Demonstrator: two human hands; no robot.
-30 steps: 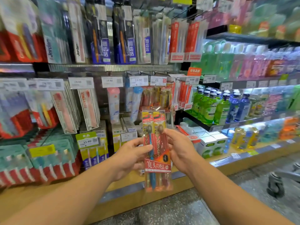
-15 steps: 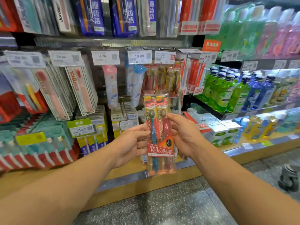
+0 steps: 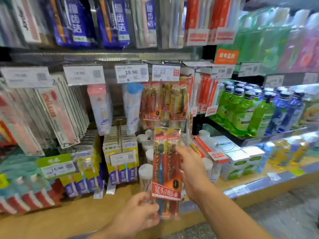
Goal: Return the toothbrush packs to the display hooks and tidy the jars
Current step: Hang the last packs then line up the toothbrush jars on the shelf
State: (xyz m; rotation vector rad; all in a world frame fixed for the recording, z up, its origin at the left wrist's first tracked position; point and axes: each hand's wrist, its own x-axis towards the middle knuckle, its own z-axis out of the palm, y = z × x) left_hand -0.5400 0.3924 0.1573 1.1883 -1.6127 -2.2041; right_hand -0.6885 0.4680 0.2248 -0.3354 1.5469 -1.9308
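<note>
left hand (image 3: 138,211) curled low, right hand (image 3: 191,169) seemingly gripping

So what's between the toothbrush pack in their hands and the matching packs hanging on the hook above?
In the head view, white-lidded clear jars stand on the shelf between the held toothbrush pack and the matching hanging packs.
</note>
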